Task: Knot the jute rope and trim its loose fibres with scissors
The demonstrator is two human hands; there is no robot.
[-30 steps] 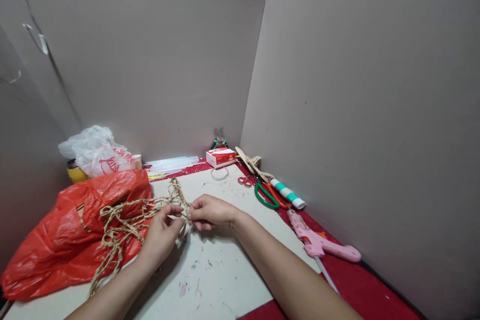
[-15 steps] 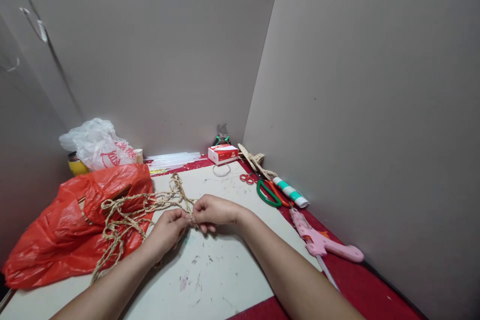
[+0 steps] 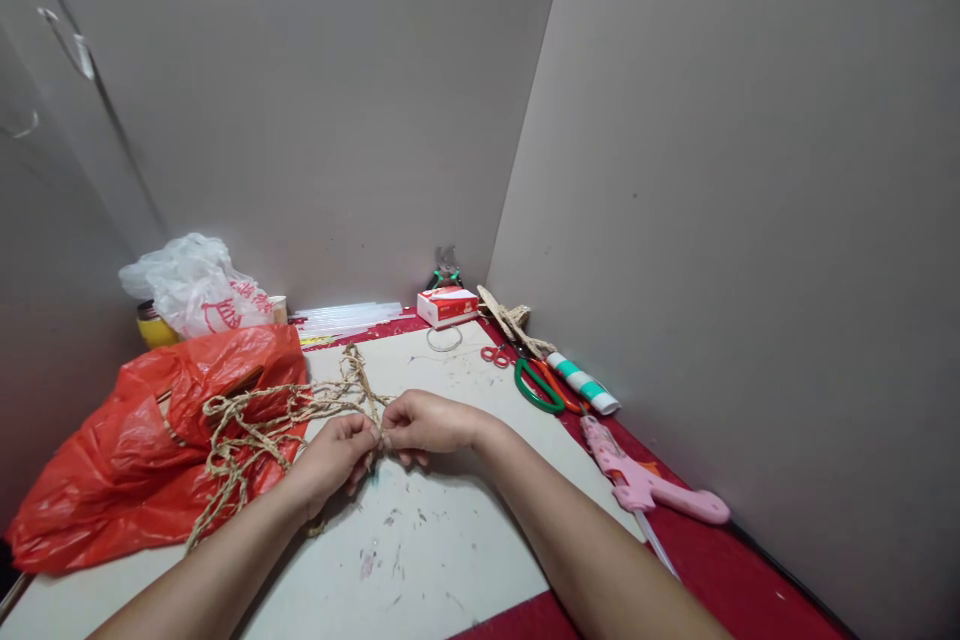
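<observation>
A tan braided natural-fibre rope point(image 3: 251, 440) lies in loose loops over the front of a red plastic bag point(image 3: 120, 460) and onto the pale board point(image 3: 450, 520). One stretch of it runs to the middle of the board, where both hands meet. My left hand point(image 3: 337, 455) pinches the rope between thumb and fingers. Right beside it, my right hand point(image 3: 420, 425) pinches the same stretch, the fingertips nearly touching. The exact spot of the rope between the fingertips is mostly hidden. A short end pokes out below my left wrist.
Along the right edge lie a pink glue gun point(image 3: 637, 485), green-handled scissors point(image 3: 538, 388), small red scissors point(image 3: 495, 356) and a green-and-white roll point(image 3: 583, 382). Behind are a red-and-white box point(image 3: 447, 307), a wire ring point(image 3: 444, 339), glue sticks point(image 3: 349, 318) and a white bag point(image 3: 199, 285). Grey partitions point(image 3: 337, 120) enclose the table.
My left hand has shifted slightly, and more of the rope end shows below its wrist. Both hands keep their pinch on the rope. The view has moved a little.
</observation>
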